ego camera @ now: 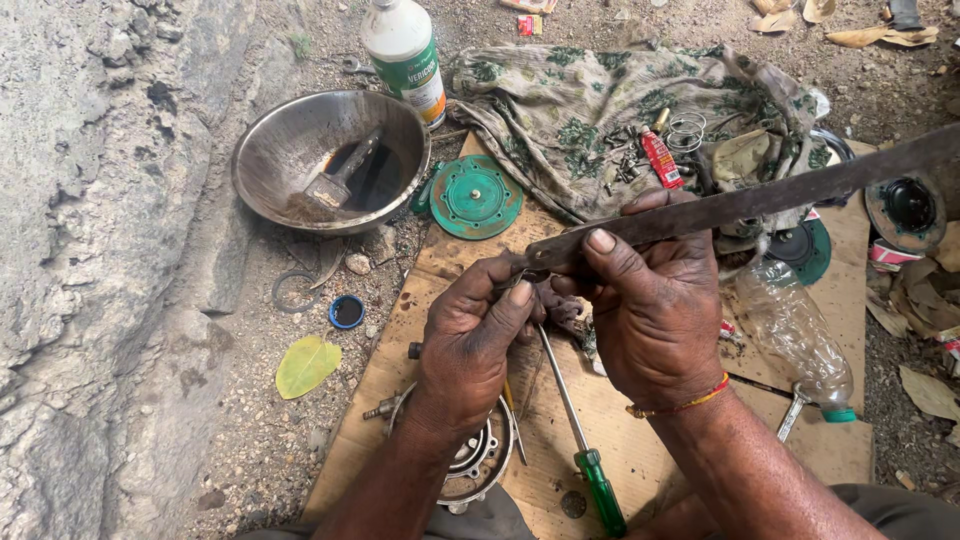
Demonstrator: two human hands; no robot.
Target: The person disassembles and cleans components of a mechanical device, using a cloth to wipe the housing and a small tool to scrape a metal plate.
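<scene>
My right hand (650, 310) grips a long flat dark metal bar (760, 200) that runs up to the right edge of the view. My left hand (475, 335) pinches a small part at the bar's near end, fingers closed; the part itself is mostly hidden. Both hands hover above a cardboard sheet (620, 410). Below my left wrist lies a round metal assembly (480, 460). A green-handled screwdriver (590, 455) lies between my forearms.
A steel bowl (270, 150) with a brush and dark liquid sits at upper left, a white bottle (400, 45) behind it. A green disc (475, 197), a patterned cloth (580, 110) with small parts, a clear plastic bottle (795, 335) and a rock face (90, 250) surround the cardboard.
</scene>
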